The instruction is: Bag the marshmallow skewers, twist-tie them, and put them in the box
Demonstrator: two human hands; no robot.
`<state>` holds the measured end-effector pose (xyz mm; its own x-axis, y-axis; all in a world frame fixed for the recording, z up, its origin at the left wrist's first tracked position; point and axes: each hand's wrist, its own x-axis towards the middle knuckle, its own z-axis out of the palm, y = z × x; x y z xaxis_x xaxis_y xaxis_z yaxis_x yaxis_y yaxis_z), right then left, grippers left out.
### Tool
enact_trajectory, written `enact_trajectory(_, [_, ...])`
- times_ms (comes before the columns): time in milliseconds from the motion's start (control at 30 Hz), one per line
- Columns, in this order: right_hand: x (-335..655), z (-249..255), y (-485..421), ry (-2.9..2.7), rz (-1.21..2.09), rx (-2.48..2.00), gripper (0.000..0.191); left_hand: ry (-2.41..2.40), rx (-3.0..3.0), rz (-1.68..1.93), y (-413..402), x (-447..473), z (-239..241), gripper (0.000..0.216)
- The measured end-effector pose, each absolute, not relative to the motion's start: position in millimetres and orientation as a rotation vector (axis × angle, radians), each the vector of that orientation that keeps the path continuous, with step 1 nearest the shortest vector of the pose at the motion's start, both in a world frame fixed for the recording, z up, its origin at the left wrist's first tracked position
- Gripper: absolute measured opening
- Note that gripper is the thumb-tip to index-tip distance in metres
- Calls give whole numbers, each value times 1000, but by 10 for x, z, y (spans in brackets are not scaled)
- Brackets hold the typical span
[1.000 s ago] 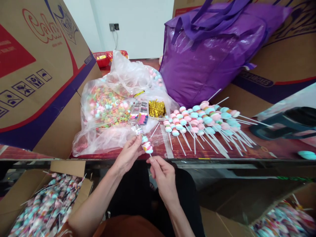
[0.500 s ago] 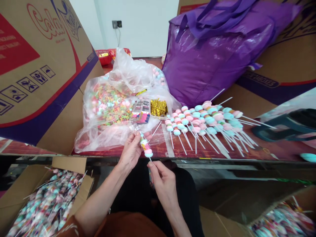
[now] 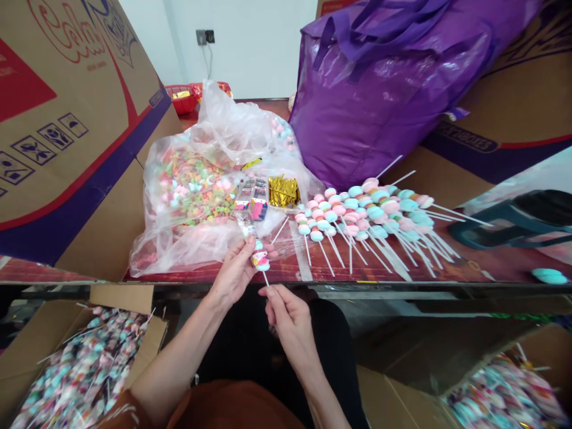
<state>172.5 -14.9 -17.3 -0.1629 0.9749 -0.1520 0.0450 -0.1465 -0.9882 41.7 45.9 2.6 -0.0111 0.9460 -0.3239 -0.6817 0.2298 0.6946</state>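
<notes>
A marshmallow stick (image 3: 261, 261) with pink, blue and white pieces is partly inside a clear printed wrapper, just past the table's front edge. My left hand (image 3: 236, 269) is closed around its upper part and the wrapper. Below it, my right hand (image 3: 291, 319) pinches the thin white stick between thumb and fingers. Beyond my hands lie printed wrapper packs (image 3: 251, 199) and a bundle of gold twist ties (image 3: 285, 190). To the right, unwrapped marshmallow sticks (image 3: 366, 215) lie in a heap, white ends toward me.
A clear plastic bag (image 3: 152, 241) of small colourful candies spreads across the table. A large carton (image 3: 89, 179) stands left, a purple bag (image 3: 357, 119) behind the heap. Open boxes of wrapped sticks (image 3: 89, 363) sit below on both sides. A teal and black object (image 3: 513, 223) lies far right.
The marshmallow stick has turned a little, showing more blue and white at its lower end. Both hands keep their hold. The whole view has shifted slightly.
</notes>
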Motion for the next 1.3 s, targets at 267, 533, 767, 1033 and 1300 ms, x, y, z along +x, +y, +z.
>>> enact_trajectory(267, [1737,-311,-186,-1259,1471,-1252,32,841,364,1336,468,492,-34,27])
enact_trajectory(533, [1696,-309,-160,-1538,984,-1333,34,853,337,1408,486,471,-62,26])
enact_trajectory(767, [1676,-280,-115,-1273,1426,-1288,35,895,482,1358,409,530,-1,32])
enact_trajectory(1033, [1550,-228,-18,-1104,1292,-1260,44,922,635,1157,290,553,0,31])
enact_trajectory(1300, [1654,-252,-154,-930,1625,-1151,36,878,606,1243,286,571,10,27])
